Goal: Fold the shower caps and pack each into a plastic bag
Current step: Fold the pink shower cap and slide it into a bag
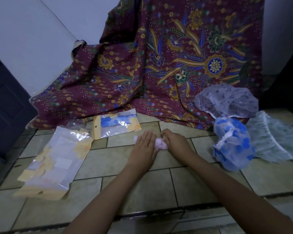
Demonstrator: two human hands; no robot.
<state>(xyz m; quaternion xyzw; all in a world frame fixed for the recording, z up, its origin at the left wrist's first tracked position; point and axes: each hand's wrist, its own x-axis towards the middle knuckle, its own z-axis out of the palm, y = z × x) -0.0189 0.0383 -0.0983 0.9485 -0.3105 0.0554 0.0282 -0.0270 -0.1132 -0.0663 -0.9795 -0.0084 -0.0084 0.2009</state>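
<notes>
Two hands work the small pink plastic shower cap (161, 144) on the beige floor tiles (142, 183): your left hand (145, 147) presses it flat, fingers straight, pinning the fold; right hand (173, 141) curls, pinching its end

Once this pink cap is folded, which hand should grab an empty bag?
Left, probably. The left hand lies flat on the pink cap, nearer the empty bags on that side, while the right hand pinches the cap and can keep it folded.

Maroon floral batik cloth (159, 65) draped down pale wall (32, 39) onto greenish tiled floor (142, 183), pretty busy pattern. Dark door (5, 107) far left.
</notes>
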